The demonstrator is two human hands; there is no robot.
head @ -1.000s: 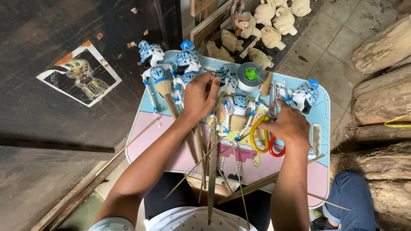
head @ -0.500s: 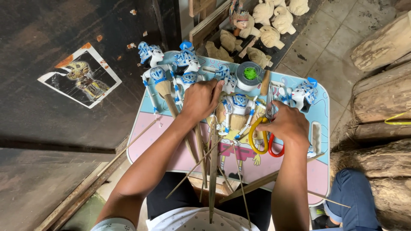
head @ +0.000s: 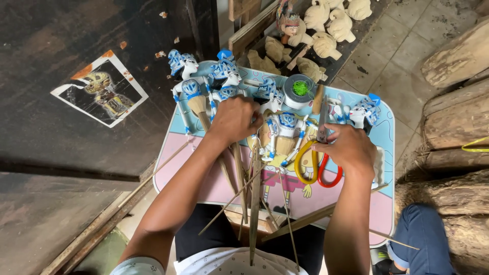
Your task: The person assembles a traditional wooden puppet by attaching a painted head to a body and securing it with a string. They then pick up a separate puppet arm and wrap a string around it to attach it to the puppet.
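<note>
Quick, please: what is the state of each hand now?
Left hand: closed on a blue-and-white puppet.
Right hand: resting on the scissors blades; grip cannot be told.

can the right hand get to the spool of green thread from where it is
Probably yes. The right hand rests on the scissors, and the spool of green thread stands uncovered just beyond, with only the scissor blades and a puppet nearby.

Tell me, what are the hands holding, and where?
The left hand grips a blue-and-white puppet at its upper body. The right hand rests on scissors near the pivot, above the yellow and red handles; a firm grip cannot be told.
</note>
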